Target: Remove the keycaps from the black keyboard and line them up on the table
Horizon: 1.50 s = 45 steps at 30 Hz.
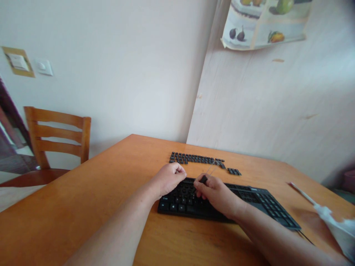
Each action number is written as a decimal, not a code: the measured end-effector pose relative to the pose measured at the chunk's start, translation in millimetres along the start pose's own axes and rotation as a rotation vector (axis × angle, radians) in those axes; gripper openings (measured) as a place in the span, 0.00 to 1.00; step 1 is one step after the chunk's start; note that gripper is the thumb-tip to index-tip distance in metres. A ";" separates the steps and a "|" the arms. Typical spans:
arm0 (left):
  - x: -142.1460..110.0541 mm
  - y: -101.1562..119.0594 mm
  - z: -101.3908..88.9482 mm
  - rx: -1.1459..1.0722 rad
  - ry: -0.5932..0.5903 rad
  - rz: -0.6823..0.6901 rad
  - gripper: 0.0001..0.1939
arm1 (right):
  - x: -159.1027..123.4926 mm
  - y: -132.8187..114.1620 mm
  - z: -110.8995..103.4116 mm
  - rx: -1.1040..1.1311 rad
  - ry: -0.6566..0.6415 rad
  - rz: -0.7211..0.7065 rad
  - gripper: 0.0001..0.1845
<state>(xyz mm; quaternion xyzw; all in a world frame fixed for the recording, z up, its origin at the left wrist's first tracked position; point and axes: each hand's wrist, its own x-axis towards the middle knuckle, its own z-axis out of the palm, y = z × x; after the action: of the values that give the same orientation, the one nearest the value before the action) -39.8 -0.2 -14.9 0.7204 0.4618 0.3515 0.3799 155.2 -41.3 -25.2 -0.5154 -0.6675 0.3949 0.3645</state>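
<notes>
Black keyboard [235,201] lies on my desk [105,195], long axis left to right, right end slightly nearer me, cable leaving that end. My right hand [217,190] is clamped on a dark-handled wire tool [204,179] above the keys. Left hand [169,179] apart from it, fingertips pinched over the left end; contents unclear. Loose keycaps [197,159] beyond.

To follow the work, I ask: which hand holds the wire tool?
The right hand, with fingers on its black handle; the left hand does not touch it.
</notes>
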 end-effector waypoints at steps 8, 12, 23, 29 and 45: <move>2.0 -2.6 1.7 -0.046 0.013 0.040 0.11 | 2.2 0.5 0.2 0.162 0.080 0.013 0.16; 0.9 1.0 3.6 -0.148 -0.044 0.038 0.12 | 1.1 -3.1 5.0 0.172 0.138 -0.084 0.17; -0.5 3.0 12.5 -0.271 -0.103 -0.001 0.11 | -4.8 -7.7 9.8 -0.075 0.222 -0.260 0.14; -0.7 5.2 10.1 -0.276 -0.060 -0.006 0.10 | -4.7 -11.2 6.0 -0.231 0.383 -0.375 0.13; -2.6 7.2 5.1 -0.429 -0.173 -0.011 0.15 | 0.8 -11.9 -3.3 -0.452 0.165 -0.403 0.11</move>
<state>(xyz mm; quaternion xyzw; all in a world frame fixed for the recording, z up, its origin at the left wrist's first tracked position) -33.4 -5.9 -11.4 0.6480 0.3461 0.3767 0.5643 153.2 -41.9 -13.0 -0.4710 -0.7952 0.1135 0.3646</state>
